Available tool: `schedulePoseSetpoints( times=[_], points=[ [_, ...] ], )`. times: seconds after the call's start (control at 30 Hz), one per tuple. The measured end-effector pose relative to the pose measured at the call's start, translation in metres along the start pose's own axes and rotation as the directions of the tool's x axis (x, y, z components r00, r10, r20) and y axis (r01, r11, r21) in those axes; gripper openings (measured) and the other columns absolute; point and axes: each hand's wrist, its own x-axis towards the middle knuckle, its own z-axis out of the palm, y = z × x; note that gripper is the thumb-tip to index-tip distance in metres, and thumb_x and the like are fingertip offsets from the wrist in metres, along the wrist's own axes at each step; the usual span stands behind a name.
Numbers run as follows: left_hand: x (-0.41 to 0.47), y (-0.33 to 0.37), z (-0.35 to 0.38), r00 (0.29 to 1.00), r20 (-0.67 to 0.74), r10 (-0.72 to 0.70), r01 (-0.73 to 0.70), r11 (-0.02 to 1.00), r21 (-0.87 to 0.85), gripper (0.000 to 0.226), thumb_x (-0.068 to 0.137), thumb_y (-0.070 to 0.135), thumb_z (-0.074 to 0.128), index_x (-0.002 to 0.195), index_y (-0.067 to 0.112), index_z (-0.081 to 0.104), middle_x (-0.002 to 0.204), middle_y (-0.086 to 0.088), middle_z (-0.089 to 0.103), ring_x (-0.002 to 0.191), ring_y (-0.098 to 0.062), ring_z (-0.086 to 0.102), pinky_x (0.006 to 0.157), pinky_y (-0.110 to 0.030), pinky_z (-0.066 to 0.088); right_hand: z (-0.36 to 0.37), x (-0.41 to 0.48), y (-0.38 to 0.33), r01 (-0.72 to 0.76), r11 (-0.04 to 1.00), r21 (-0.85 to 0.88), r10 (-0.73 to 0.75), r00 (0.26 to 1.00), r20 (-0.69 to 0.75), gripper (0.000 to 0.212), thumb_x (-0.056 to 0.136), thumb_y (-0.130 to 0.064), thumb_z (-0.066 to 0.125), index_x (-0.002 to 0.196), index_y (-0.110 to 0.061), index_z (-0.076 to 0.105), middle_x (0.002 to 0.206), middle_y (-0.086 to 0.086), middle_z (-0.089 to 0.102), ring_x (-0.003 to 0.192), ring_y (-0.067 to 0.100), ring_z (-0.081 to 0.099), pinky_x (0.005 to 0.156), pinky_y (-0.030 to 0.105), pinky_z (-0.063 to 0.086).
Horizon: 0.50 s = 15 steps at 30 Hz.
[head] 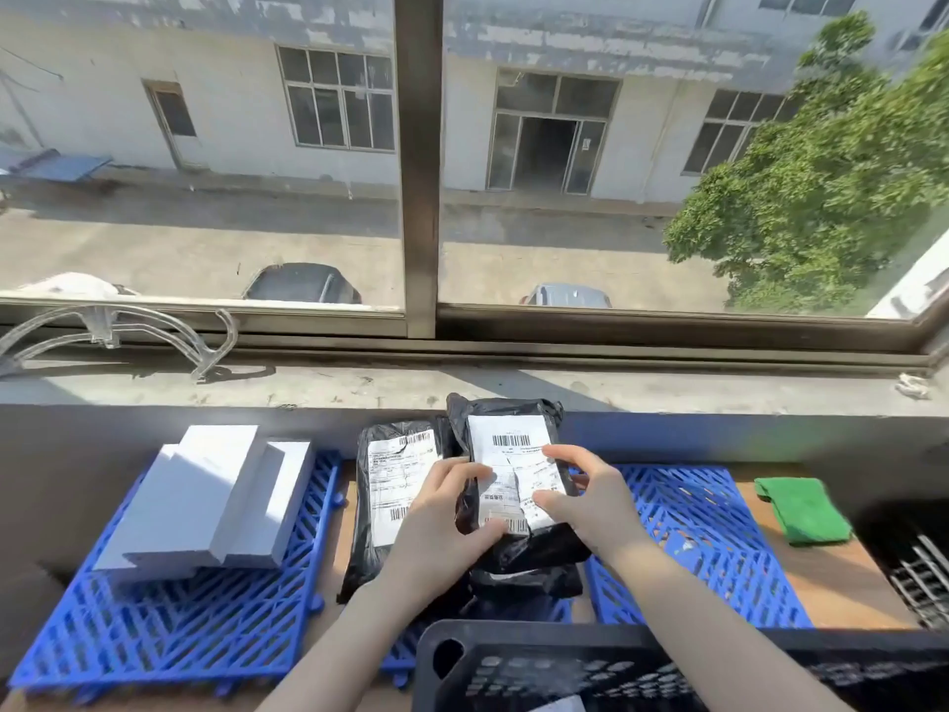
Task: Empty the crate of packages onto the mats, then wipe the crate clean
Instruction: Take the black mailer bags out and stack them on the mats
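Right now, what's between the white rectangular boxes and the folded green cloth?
Head view: black plastic labelled packages, one held by left hand and right hand, then a blue lattice mat.

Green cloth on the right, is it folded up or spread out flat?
Folded. The green cloth lies as a compact thick pad with a doubled edge, on the table right of the blue mat.

You face a window with a brown centre post (418,161). On its concrete sill (513,388) a clear curved plastic piece (118,326) lies far left and a white scrap (913,386) far right. Outside you see a pale building (231,95), two parked cars (303,284) and a tree (832,172).
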Motion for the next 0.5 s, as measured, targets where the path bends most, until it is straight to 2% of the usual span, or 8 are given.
schedulePoseSetpoints(
  times=[0.07, 0.13, 0.2, 0.27, 0.33, 0.37, 0.43, 0.5],
  points=[
    [-0.001, -0.012, 0.014, 1.0, 0.009, -0.02, 0.02, 0.999, 0.028, 0.041, 0.079, 0.042, 0.068, 0.116, 0.04, 0.052, 0.127, 0.026, 0.041, 0.125, 0.009, 0.037, 0.097, -0.018, 0.034, 0.002, 0.01, 0.008, -0.023, 0.999, -0.029, 0.024, 0.999, 0.03, 0.049, 0.076, -0.01, 0.073, 0.12, -0.028, 0.06, 0.112, -0.017, 0.054, 0.108, 0.008, 0.048, 0.091, 0.02, 0.037],
    [-0.002, -0.023, 0.025, 1.0, 0.007, -0.029, 0.028, 0.996, 0.084, 0.042, 0.081, 0.042, 0.068, 0.12, 0.035, 0.053, 0.13, 0.021, 0.043, 0.13, 0.004, 0.034, 0.097, -0.018, 0.029, 0.008, 0.02, 0.015, -0.004, 0.992, -0.127, 0.013, 0.997, 0.07, 0.05, 0.074, -0.009, 0.071, 0.119, -0.029, 0.059, 0.109, -0.016, 0.053, 0.102, 0.007, 0.048, 0.082, 0.01, 0.035],
    [0.0, -0.031, 0.036, 1.0, 0.012, -0.009, 0.006, 0.972, 0.234, 0.052, 0.079, 0.055, 0.057, 0.127, 0.034, 0.051, 0.133, 0.019, 0.045, 0.137, -0.005, 0.028, 0.109, -0.023, 0.021, 0.013, 0.03, 0.025, 0.015, 0.965, -0.261, 0.021, 0.991, 0.133, 0.053, 0.074, -0.01, 0.071, 0.122, -0.027, 0.057, 0.114, -0.01, 0.052, 0.103, 0.009, 0.049, 0.074, 0.006, 0.032],
    [0.001, -0.041, 0.044, 0.998, 0.057, -0.026, 0.001, 0.914, 0.406, 0.062, 0.08, 0.062, 0.049, 0.137, 0.038, 0.042, 0.141, 0.017, 0.042, 0.144, -0.012, 0.015, 0.119, -0.033, 0.006, 0.018, 0.039, 0.033, 0.012, 0.932, -0.361, 0.067, 0.977, 0.205, 0.058, 0.076, -0.013, 0.07, 0.13, -0.024, 0.052, 0.127, -0.006, 0.047, 0.115, 0.011, 0.047, 0.083, 0.011, 0.031],
    [-0.001, -0.051, 0.052, 0.993, 0.102, -0.061, 0.003, 0.874, 0.486, 0.061, 0.086, 0.061, 0.049, 0.142, 0.039, 0.036, 0.148, 0.014, 0.037, 0.148, -0.015, 0.005, 0.119, -0.04, -0.008, 0.021, 0.044, 0.038, 0.007, 0.901, -0.435, 0.121, 0.956, 0.266, 0.066, 0.078, -0.017, 0.07, 0.138, -0.022, 0.044, 0.139, -0.006, 0.041, 0.127, 0.012, 0.042, 0.093, 0.017, 0.031],
    [-0.003, -0.054, 0.055, 0.993, 0.106, -0.049, -0.014, 0.854, 0.521, 0.06, 0.086, 0.061, 0.048, 0.141, 0.038, 0.039, 0.147, 0.012, 0.039, 0.148, -0.017, 0.006, 0.118, -0.042, -0.009, 0.021, 0.045, 0.04, 0.005, 0.889, -0.458, 0.153, 0.939, 0.307, 0.071, 0.079, -0.019, 0.07, 0.143, -0.022, 0.04, 0.144, -0.005, 0.037, 0.131, 0.012, 0.039, 0.099, 0.018, 0.031],
    [-0.006, -0.06, 0.057, 0.993, 0.118, -0.023, -0.053, 0.802, 0.595, 0.059, 0.079, 0.063, 0.046, 0.13, 0.034, 0.053, 0.137, 0.006, 0.053, 0.144, -0.022, 0.022, 0.116, -0.048, 0.0, 0.021, 0.045, 0.043, -0.01, 0.877, -0.48, 0.232, 0.884, 0.406, 0.082, 0.081, -0.024, 0.071, 0.15, -0.024, 0.027, 0.154, -0.005, 0.027, 0.138, 0.013, 0.032, 0.108, 0.023, 0.029],
    [-0.007, -0.066, 0.061, 0.989, 0.147, -0.029, -0.073, 0.766, 0.639, 0.057, 0.073, 0.062, 0.05, 0.119, 0.03, 0.062, 0.13, -0.002, 0.06, 0.139, -0.025, 0.028, 0.112, -0.051, 0.008, 0.019, 0.044, 0.044, -0.047, 0.87, -0.49, 0.313, 0.821, 0.478, 0.088, 0.083, -0.027, 0.07, 0.152, -0.029, 0.017, 0.158, -0.007, 0.019, 0.141, 0.014, 0.028, 0.11, 0.026, 0.028]
  ],
)
